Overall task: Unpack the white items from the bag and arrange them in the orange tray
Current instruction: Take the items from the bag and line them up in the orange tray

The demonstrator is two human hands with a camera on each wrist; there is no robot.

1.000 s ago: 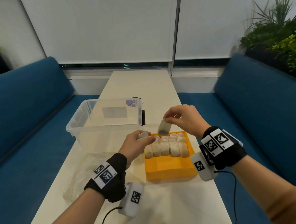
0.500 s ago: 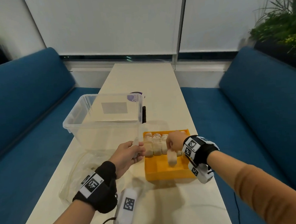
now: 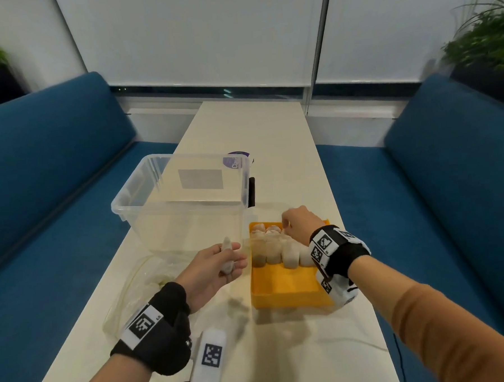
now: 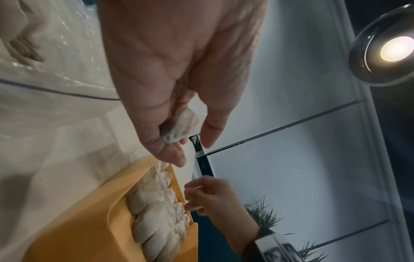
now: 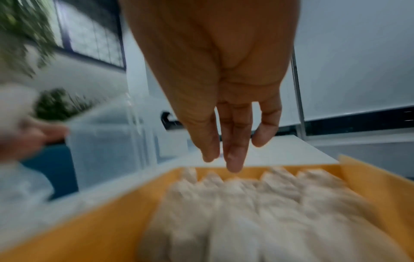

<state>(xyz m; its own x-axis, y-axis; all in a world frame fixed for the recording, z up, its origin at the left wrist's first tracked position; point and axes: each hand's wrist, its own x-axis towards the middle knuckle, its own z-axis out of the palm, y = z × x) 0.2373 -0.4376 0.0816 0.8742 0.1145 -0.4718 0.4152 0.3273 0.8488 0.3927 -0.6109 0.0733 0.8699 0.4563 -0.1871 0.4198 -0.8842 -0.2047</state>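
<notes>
One white item (image 3: 227, 258) is pinched in your left hand (image 3: 212, 270), just beside the orange tray (image 3: 288, 288); squeeze loosely and it could drop onto the table. Your right hand (image 3: 300, 222), fingers loose and holding nothing, hangs over the tray's far side and could knock the packed white rows (image 3: 277, 248). Beside the tray, the clear bin (image 3: 184, 206) holds no white items.

Left hand (image 3: 212, 269) raised, palm turned inward, fingers (image 4: 170, 150) and thumb curled round a small white piece (image 4: 181, 126). Right hand (image 3: 300, 224) stretched forward, palm down, fingers (image 5: 233, 156) loosely extended, holding nothing. Both wrists strapped in black bands.
</notes>
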